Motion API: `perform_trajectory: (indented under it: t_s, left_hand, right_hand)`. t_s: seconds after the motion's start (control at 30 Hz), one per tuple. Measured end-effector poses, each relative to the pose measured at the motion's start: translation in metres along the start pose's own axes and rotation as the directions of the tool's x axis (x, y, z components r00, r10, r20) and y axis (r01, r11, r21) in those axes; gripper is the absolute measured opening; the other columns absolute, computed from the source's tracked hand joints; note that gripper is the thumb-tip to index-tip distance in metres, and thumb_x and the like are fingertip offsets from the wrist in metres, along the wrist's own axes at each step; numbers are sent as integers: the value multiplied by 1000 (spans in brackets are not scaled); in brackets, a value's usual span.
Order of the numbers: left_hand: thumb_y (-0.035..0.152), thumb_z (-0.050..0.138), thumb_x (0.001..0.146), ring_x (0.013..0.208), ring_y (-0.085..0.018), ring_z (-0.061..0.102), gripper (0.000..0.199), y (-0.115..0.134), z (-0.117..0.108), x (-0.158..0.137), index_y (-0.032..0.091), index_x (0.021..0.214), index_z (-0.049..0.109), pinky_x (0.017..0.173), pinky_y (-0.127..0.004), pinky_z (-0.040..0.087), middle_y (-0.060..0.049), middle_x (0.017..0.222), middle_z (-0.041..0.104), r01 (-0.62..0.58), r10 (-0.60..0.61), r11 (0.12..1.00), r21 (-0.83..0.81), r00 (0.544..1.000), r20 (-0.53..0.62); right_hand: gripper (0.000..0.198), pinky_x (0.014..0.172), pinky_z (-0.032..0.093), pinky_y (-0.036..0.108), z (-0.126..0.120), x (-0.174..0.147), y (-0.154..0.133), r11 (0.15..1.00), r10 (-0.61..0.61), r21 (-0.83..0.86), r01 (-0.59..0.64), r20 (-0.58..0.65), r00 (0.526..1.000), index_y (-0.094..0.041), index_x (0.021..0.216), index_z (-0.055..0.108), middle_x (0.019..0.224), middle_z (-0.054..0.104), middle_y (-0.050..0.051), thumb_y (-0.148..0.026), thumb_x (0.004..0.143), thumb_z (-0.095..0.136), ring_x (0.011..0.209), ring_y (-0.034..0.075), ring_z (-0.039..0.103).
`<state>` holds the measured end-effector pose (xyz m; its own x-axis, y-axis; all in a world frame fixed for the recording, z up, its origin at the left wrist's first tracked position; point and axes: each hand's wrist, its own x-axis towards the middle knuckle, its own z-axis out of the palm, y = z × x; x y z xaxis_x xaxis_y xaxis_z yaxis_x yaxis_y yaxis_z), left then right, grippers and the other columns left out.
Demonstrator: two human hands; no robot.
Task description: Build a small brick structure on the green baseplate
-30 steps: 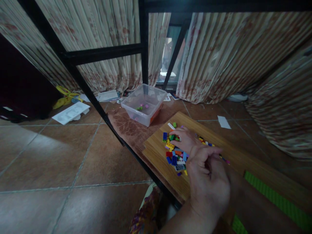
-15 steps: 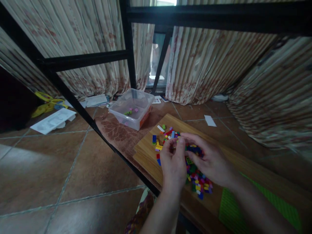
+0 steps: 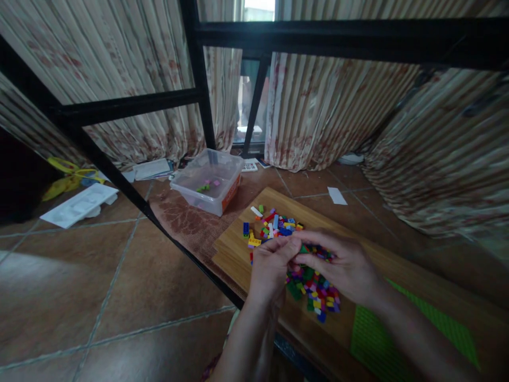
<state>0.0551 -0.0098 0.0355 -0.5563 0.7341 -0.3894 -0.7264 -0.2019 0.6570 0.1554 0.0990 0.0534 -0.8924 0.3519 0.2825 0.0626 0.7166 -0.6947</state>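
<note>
Above a heap of small coloured toy bricks (image 3: 318, 297), my two hands meet at the fingertips. My left hand (image 3: 272, 265) is closed, thumb pressed against the index finger. From the right side, my right hand (image 3: 338, 260) reaches in with thumb and fingers drawn together against the left fingertips. A bit of green shows between the right thumb and index finger; whether it is held or part of the heap behind, I cannot tell. What the fingers pinch is hidden. Beyond the hands lie a yellow brick (image 3: 254, 242), a dark blue brick (image 3: 246, 229) and a white brick (image 3: 256, 211).
The bricks lie on a wooden board (image 3: 234, 244), with a green ridged baseplate (image 3: 369, 334) at its near right. A clear plastic bin (image 3: 191, 193) holding a few bricks stands behind. A black metal frame (image 3: 131, 193) crosses the view. A white moulded tray (image 3: 79, 204) lies on the tiled floor.
My hands have come closer together and sit slightly lower, with the left wrist turned inward. More of the heap shows beyond them. The view has shifted a little.
</note>
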Motion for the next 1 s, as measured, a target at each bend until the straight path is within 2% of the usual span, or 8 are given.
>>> perform_trajectory:
  t_s: [0.13, 0.27, 0.47, 0.57, 0.67, 0.8, 0.9, 1.0]
  left_hand:
    - [35, 86, 54, 46, -4, 46, 32, 5, -6, 4, 10, 71, 73, 43, -15, 39, 1, 57, 60, 1, -1, 998, 67, 1000, 0]
    - [32, 76, 69, 49, -7, 53, 26, 1, -11, 16, 13, 86, 74, 46, -19, 43, -1, 66, 66, -118, 164, 947, 299, 977, -135]
    - [20, 63, 81, 92, -23, 68, 27, -10, -12, 32, 15, 106, 72, 86, -36, 52, -12, 102, 72, -155, 388, 512, 845, 919, -67]
    - [17, 59, 83, 109, -27, 63, 37, -13, -12, 33, 14, 118, 68, 98, -40, 47, -16, 118, 68, -180, 413, 350, 919, 911, 21]
    - [10, 54, 81, 112, -26, 62, 42, -15, -13, 34, 18, 120, 67, 99, -39, 47, -13, 120, 67, -237, 441, 325, 916, 894, 75]
    - [10, 53, 81, 90, -23, 68, 36, -9, -18, 34, 21, 110, 71, 84, -35, 52, -10, 101, 72, -279, 521, 445, 851, 853, 8]
    - [19, 54, 82, 64, -18, 64, 30, 5, -26, 32, 19, 106, 72, 64, -30, 51, -7, 80, 71, -263, 574, 578, 773, 804, -155]
    - [26, 55, 80, 50, -14, 55, 29, 22, -38, 32, 16, 101, 72, 51, -25, 42, -3, 65, 65, -305, 647, 658, 688, 697, -310]
  right_hand:
    - [32, 89, 55, 32, -2, -3, 12, 957, 134, 256, -137, 30, 991, -32, 114, 68, 108, 73, 0, -32, 82, 70, 99, 18, 69]
    - [27, 80, 58, 28, -2, -6, 23, 800, 367, 547, -247, -121, 922, -30, 103, 72, 101, 74, 0, -35, 77, 75, 88, 16, 70]
    - [21, 59, 55, 18, -11, -8, 33, 304, 694, 901, -308, 11, 719, -24, 93, 74, 89, 73, 4, -37, 78, 68, 75, 12, 67]
    - [22, 54, 51, 15, -13, -10, 31, 198, 731, 922, -334, 88, 677, -21, 92, 74, 87, 70, 3, -36, 76, 69, 71, 10, 64]
    - [20, 45, 43, 14, -8, -10, 25, 235, 728, 897, -373, 91, 679, -19, 85, 73, 74, 63, -1, -34, 72, 75, 59, 7, 55]
    - [19, 40, 30, 17, 10, 5, 19, 398, 681, 810, -432, 55, 730, -19, 81, 71, 61, 52, -5, -33, 69, 76, 49, 6, 43]
    - [18, 44, 33, 22, 33, 31, 19, 637, 576, 627, -448, -2, 817, -21, 88, 71, 65, 60, -3, -28, 73, 65, 53, 10, 49]
    - [20, 65, 44, 27, 62, 64, 18, 915, 352, 212, -342, -12, 936, -21, 92, 72, 77, 70, 2, -24, 81, 55, 70, 15, 62]
